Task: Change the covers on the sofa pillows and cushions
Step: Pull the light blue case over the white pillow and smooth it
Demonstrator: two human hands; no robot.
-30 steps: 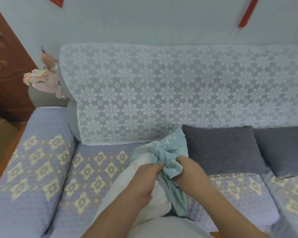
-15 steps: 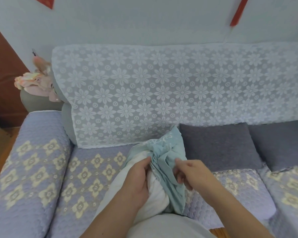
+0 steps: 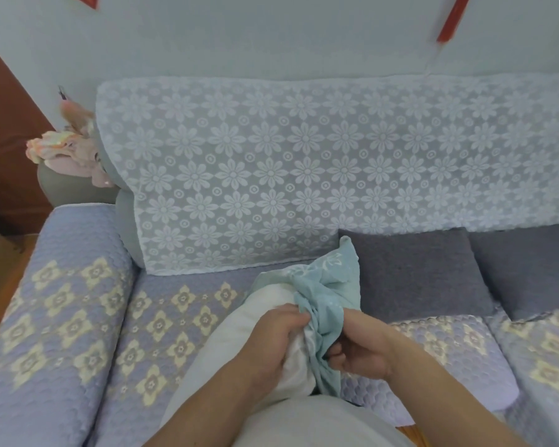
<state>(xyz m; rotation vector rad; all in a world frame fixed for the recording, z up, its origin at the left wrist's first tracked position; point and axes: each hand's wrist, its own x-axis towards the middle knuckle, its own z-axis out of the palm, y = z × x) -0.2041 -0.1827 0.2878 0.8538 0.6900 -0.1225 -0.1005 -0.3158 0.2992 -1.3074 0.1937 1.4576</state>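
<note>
Nearest, left hand (image 3: pixel 271 337) gripped white pillow insert (image 3: pixel 239 343) w/ teal cover (image 3: pixel 328 296) bunched at its far end, right hand (image 3: pixel 357 346) pinching cover fabric, approx. part-done; behind, two grey pillows (image 3: pixel 417 272) on sofa (image 3: pixel 78 317) untouched.

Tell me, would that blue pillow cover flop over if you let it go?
Probably yes. The blue pillow cover bunches into soft folds where the left hand and right hand grip it, so it looks thin and floppy. It likely weighs little. The white pillow inside looks squashy, not stiff.
</note>
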